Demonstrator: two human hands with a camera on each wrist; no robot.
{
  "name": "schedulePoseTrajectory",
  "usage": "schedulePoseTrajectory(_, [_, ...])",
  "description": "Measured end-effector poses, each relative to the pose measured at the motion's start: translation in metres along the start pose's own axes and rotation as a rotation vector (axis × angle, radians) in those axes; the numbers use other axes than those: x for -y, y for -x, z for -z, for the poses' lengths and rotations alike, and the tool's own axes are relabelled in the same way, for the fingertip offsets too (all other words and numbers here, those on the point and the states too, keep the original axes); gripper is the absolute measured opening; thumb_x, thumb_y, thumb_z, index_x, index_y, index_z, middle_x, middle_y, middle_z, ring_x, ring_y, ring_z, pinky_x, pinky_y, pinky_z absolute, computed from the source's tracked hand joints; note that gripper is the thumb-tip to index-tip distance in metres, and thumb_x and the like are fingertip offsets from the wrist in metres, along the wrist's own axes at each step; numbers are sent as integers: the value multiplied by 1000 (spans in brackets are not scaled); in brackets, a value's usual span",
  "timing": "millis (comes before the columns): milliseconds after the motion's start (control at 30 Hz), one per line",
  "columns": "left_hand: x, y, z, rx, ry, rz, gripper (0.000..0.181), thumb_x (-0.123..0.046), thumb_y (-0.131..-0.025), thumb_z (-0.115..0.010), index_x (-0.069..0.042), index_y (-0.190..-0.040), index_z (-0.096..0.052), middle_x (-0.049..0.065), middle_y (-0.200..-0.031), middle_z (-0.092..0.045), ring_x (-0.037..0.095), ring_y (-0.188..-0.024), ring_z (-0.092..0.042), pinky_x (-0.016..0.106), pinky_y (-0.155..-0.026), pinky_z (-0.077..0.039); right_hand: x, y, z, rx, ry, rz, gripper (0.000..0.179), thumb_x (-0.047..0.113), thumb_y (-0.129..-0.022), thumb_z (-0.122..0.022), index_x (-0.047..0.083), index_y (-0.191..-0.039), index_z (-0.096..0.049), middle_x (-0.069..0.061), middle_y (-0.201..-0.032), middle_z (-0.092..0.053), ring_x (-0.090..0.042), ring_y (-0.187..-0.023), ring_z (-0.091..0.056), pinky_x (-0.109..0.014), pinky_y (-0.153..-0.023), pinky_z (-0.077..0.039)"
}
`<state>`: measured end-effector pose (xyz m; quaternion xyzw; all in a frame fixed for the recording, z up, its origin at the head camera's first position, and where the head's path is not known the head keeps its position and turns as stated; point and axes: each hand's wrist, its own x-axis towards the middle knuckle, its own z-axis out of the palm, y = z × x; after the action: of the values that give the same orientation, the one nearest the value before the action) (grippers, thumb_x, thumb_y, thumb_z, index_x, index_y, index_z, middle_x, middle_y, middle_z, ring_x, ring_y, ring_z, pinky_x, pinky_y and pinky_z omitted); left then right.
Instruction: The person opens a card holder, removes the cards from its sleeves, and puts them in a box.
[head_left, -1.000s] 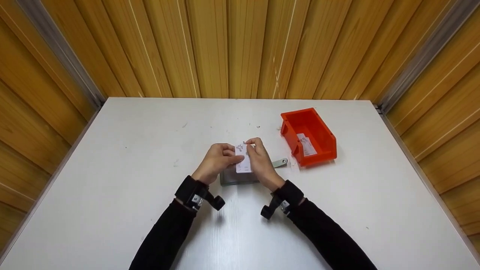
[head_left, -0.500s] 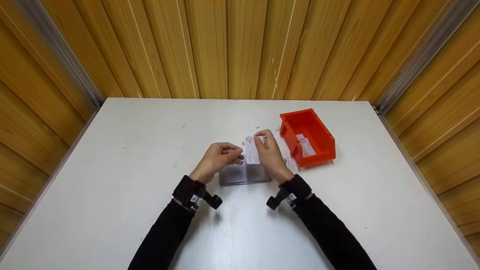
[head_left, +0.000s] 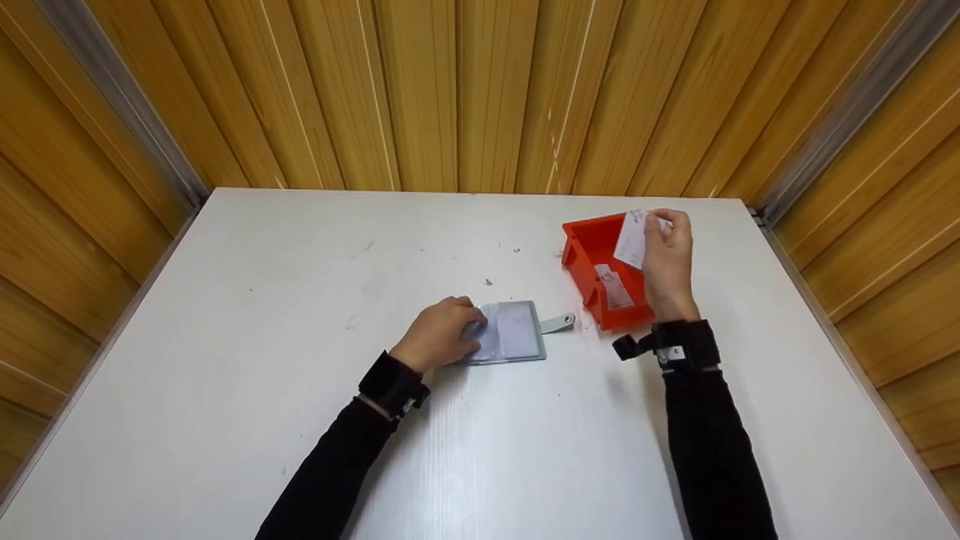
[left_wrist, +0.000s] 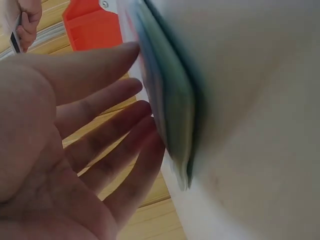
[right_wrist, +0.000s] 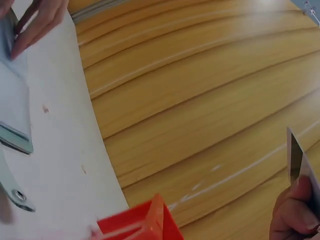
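Note:
My right hand (head_left: 670, 262) pinches a white card (head_left: 631, 238) with dark print near its top. The card is tilted and overlaps the upper right part of an orange-red plastic bin (head_left: 576, 262). More white cards (head_left: 616, 289) lie inside the bin. A pale green card holder (head_left: 519, 331) lies spread open on the table, its clear sleeves facing up. A strap with a snap (head_left: 558, 324) sticks out from its right side. Over the left half of the holder is my left hand (head_left: 442, 330), fingertips touching the sleeves; in the left wrist view its fingers are gently bent and spread.
The white table (head_left: 360, 442) meets yellow wood-patterned wall panels (head_left: 420, 97) at the back and sides. Small dark marks (head_left: 488, 282) dot the tabletop behind the holder. The bin's raised walls stand close to the strap.
The left hand has let go of the card and come down onto the card holder. My right hand has carried the card right and away from me, up to the bin.

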<state>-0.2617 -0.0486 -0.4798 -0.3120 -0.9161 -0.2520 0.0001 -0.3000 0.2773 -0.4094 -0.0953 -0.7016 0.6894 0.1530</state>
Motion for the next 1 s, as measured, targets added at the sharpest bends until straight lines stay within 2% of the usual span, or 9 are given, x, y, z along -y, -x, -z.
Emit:
schedulePoseTrajectory(100, [-1,0,-1,4,-24,-13,30,-11,-84,-84,-3,-112,-77,14,-109,-71,32,-104,-65,48,-94,-55,-11,-9,8,-58,-9,-34,22,30,-111,-44,20,-130,-43,-2,-109,-61,-18,-95,-57,-19,-76,-51])
schedulePoseTrajectory(167, [-2,0,-1,3,-38,-14,30,-12,-84,-84,-4,-112,-77,13,-108,-71,32,-102,-65,48,-93,-55,-21,-13,9,-79,59,-21,22,30,-111,-42,17,-129,-42,-4,-108,-57,-17,-94,-55,-20,-75,-49])
schedulePoseTrajectory(267, [-2,0,-1,0,-38,-12,29,-13,-84,-84,-4,-112,-77,13,-108,-70,31,-102,-65,47,-93,-55,-36,-18,7,-105,277,72,27,28,-112,-38,10,-132,-40,-10,-112,-57,-20,-96,-53,-25,-79,-46])
schedulePoseTrajectory(367, [-2,1,-1,0,-29,-15,29,-12,-84,-84,-4,-112,-77,13,-109,-70,31,-103,-65,47,-93,-55,-47,-20,6,-111,501,154,31,26,-113,-36,4,-135,-38,-19,-123,-61,-25,-103,-56,-32,-91,-50])
schedulePoseTrajectory(467, [-3,1,0,0,-29,-19,28,-10,-84,-84,-3,-111,-77,14,-108,-70,31,-103,-64,48,-93,-55,-52,-20,3,-49,616,169,32,25,-113,-37,4,-137,-36,-27,-123,-62,-33,-103,-57,-41,-96,-51])
schedulePoseTrajectory(667, [-4,1,-1,5,-59,-21,26,-11,-86,-82,-3,-111,-77,13,-107,-69,31,-101,-64,46,-92,-56,-58,-21,0,124,724,167,27,16,-108,-54,0,-129,-50,-24,-119,-60,-33,-101,-49,-43,-92,-43])
schedulePoseTrajectory(733, [-5,1,-1,6,-71,-25,27,-11,-87,-81,-3,-112,-77,13,-107,-69,31,-100,-64,46,-91,-56,-61,-22,0,150,753,172,26,14,-104,-61,-1,-125,-56,-21,-122,-61,-32,-102,-49,-42,-93,-43])
schedulePoseTrajectory(933, [-5,1,-2,14,-79,-27,26,-10,-87,-81,-3,-112,-77,14,-109,-69,31,-100,-64,45,-91,-56,-70,-23,-1,223,860,161,25,14,-100,-69,-2,-120,-67,-20,-100,-63,-32,-90,-51,-40,-81,-44])
schedulePoseTrajectory(1000, [-5,1,-1,15,-77,-24,27,-10,-87,-81,-2,-112,-77,14,-109,-69,30,-101,-64,45,-92,-56,-71,-23,-1,238,884,165,24,13,-100,-69,-1,-119,-70,-21,-102,-66,-34,-93,-55,-44,-86,-49])
